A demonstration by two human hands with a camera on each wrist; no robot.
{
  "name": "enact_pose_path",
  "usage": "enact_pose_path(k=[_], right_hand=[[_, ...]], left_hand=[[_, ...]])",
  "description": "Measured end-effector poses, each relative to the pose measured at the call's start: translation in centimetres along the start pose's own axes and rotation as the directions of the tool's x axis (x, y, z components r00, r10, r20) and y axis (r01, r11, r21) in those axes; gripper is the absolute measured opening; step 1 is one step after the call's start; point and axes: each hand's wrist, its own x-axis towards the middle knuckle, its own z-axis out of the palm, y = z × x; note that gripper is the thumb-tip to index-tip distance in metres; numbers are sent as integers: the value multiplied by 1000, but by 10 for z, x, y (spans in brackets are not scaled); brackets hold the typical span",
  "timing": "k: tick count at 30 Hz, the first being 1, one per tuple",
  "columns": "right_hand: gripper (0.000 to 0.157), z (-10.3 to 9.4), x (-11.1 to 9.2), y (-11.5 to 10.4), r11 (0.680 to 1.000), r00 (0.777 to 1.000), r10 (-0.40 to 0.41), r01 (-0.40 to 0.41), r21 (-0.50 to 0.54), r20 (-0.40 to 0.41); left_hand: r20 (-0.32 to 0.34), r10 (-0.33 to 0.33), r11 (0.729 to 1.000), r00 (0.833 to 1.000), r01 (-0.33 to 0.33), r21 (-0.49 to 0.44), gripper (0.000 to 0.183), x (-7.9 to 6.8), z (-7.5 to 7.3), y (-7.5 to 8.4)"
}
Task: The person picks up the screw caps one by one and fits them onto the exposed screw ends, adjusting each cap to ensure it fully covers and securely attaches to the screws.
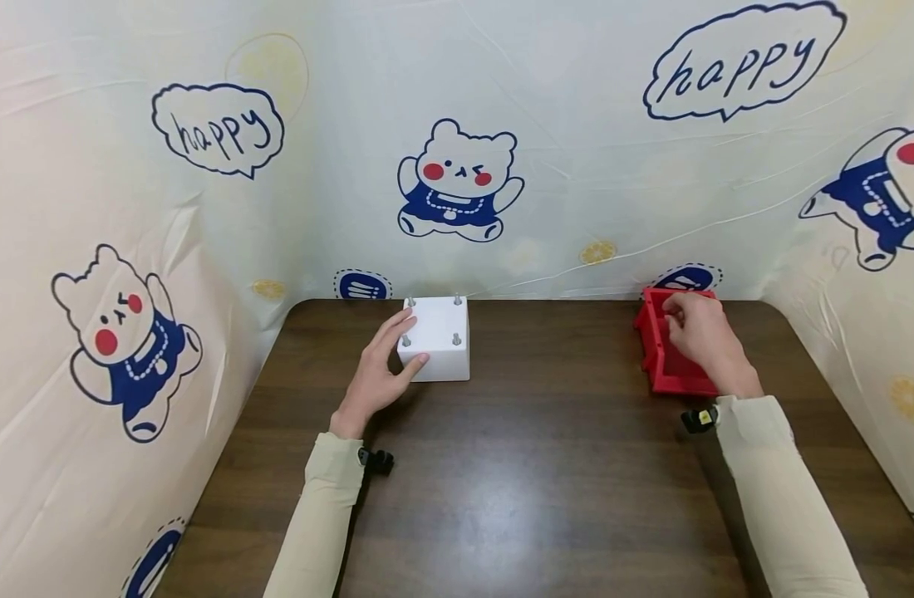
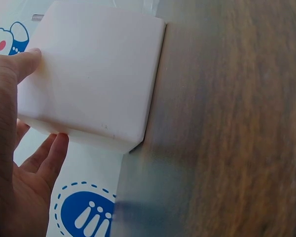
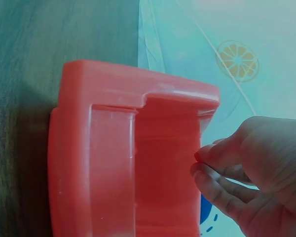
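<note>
On the table's far side stands a white block [image 1: 434, 328] with a metal bolt standing upright near each top corner. My left hand [image 1: 378, 365] holds it from the left, thumb on the front face and fingers at the left side and top. In the left wrist view, the thumb lies against the block's broad face [image 2: 93, 69]. To the right is a red open bin [image 1: 654, 340], with my right hand [image 1: 705, 336] over it. The right wrist view shows a small red piece [image 3: 197, 157] between thumb and forefinger; its exact kind is too small to tell.
The brown wooden table [image 1: 502, 482] ends at a printed cloth [image 1: 577, 166] hung behind and along both sides. The bin stands close to the far right edge. A small dark camera [image 1: 377, 461] sits on the left wrist, another camera [image 1: 699, 420] on the right.
</note>
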Motion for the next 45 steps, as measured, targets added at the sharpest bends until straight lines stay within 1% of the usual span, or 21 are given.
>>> enact_pose_path(k=[5, 13, 21, 28, 34, 40, 45], right_hand=[[22, -2, 1, -4, 1000, 999, -21, 21, -2, -30], [23, -3, 0, -12, 1000, 999, -25, 25, 15, -46], [23, -3, -1, -19, 999, 998, -16, 18, 37, -55], [20, 0, -1, -20, 998, 997, -22, 26, 56, -68], [18, 3, -2, -21, 995, 995, -47, 55, 83, -91], [17, 6, -3, -24, 990, 992, -65, 78, 117, -109], [18, 7, -6, -26, 985, 992, -58, 75, 158, -110]], left_hand=[[-3, 1, 1000, 1000, -1, -1, 68, 0, -1, 0], [8, -20, 1000, 1000, 20, 3, 67, 0, -1, 1], [1, -4, 1000, 1000, 4, -5, 67, 1, -1, 2], [6, -29, 1000, 1000, 29, 4, 67, 0, 0, 1], [-3, -13, 1000, 1000, 13, 0, 68, 0, 0, 0], [-4, -12, 1000, 1000, 12, -2, 67, 0, 0, 0], [3, -16, 1000, 1000, 16, 4, 67, -1, 0, 0]])
